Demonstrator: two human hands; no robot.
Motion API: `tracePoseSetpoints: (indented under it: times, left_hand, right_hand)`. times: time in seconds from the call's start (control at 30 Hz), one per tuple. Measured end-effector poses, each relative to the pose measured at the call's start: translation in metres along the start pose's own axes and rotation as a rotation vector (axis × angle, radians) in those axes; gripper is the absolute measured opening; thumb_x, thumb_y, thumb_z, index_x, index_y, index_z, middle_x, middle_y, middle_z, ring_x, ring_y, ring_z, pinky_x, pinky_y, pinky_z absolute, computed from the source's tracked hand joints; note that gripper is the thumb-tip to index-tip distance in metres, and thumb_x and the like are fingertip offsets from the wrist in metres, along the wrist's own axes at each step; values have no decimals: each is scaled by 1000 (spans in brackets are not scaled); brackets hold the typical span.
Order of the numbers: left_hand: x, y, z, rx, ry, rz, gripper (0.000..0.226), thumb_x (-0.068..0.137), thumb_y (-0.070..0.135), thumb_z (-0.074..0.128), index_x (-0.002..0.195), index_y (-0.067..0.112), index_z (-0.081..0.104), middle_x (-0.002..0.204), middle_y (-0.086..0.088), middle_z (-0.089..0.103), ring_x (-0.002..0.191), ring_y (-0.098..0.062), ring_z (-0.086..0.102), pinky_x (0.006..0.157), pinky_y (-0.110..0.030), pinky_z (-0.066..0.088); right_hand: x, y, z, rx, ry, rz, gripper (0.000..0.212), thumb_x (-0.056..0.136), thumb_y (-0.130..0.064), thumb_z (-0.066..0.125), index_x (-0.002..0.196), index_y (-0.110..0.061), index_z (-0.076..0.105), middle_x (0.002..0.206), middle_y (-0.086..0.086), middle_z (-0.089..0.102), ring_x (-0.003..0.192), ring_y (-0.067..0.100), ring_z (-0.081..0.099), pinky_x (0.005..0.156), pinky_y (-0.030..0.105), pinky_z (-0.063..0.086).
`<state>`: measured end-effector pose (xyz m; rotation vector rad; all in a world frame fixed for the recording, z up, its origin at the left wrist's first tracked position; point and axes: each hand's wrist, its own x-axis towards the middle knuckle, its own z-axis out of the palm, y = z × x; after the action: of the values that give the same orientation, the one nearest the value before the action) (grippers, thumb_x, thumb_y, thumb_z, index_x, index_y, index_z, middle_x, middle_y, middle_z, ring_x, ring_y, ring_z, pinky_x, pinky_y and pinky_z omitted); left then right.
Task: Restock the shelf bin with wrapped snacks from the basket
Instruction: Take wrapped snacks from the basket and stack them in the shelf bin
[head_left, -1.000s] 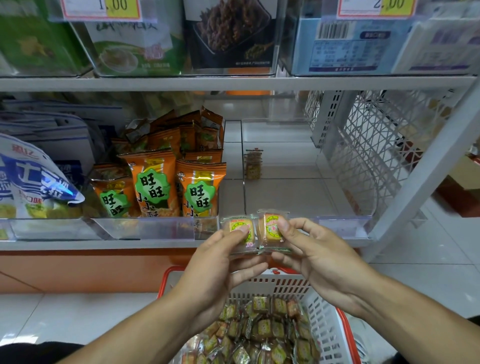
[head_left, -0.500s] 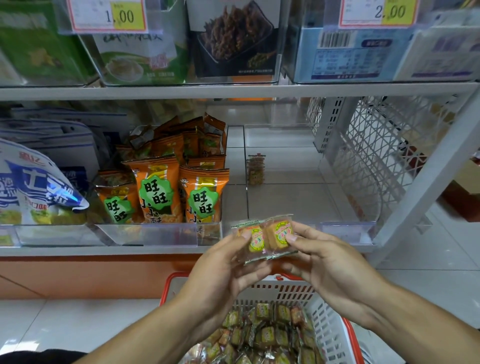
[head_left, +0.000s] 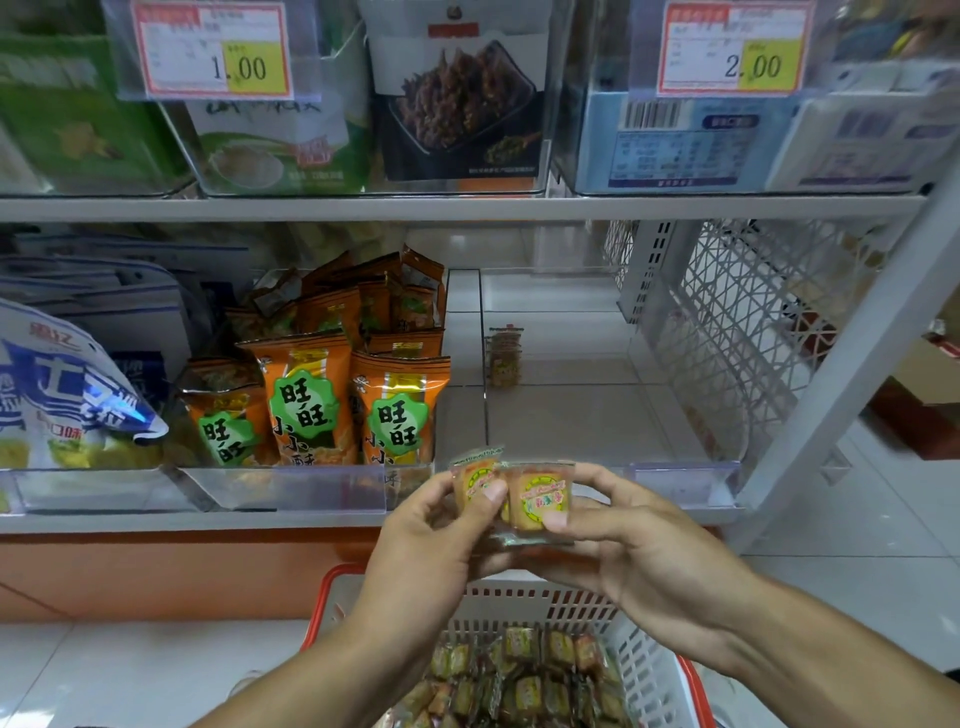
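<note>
In front of the middle shelf, just above the basket, we see two bare hands holding two wrapped snacks side by side. The left hand (head_left: 431, 540) pinches the left snack (head_left: 475, 480) with its thumb across the wrapper's front. The right hand (head_left: 639, 551) pinches the right snack (head_left: 540, 499), thumb low on its front and fingers curled behind it. The two clear wrappers touch each other, each showing an orange-brown cake with a yellow and green round label.

Behind the hands is a clear shelf bin (head_left: 680, 480). It is almost bare; we see only a small upright stack of the same snacks (head_left: 504, 358) standing well back near its left wall. In the neighbouring bin to the left stand orange snack bags (head_left: 306, 400) with green labels, and further left a blue and white bag (head_left: 62, 395).

Below the hands, a white basket (head_left: 550, 603) with a red rim sits on the floor, holding a heap of wrapped snacks (head_left: 519, 680).

On the shelf above we see two price tags, one reading 1.00 (head_left: 213, 49) and one reading 2.00 (head_left: 737, 49).
</note>
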<state>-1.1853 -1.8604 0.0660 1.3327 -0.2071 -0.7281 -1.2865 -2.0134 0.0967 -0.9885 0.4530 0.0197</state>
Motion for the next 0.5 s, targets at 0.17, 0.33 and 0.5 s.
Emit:
tracePoseSetpoints:
  times: [0.17,0.33,0.5]
  left_hand:
    - [3,3,2,159,76,59,9,92,42,68,96,45,75,95,0,78,92,-22,77,82,-35,60]
    - [7,11,5,331,66,149,12,99,39,62,96,45,72,87,3,75,88,-17,73,67,-22,51]
    - [12,14,6,334,73,149,11,99,39,62,98,41,73,88,3,76,94,-21,73,91,-43,54]
  right_hand:
    - [13,-23,-3,-210,257,-325,56,69,4,82,117,-14,61,117,15,70,98,26,74,86,42,61]
    - [88,-61,-21,-1044,477,-473,45,70,-25,85,109,-22,63,91,-16,66,77,-9,62,65,3,43]
    - [170,-55,-39,-1591,383,-285,49,77,-27,77,122,-18,60,118,9,64,113,30,56,93,32,48]
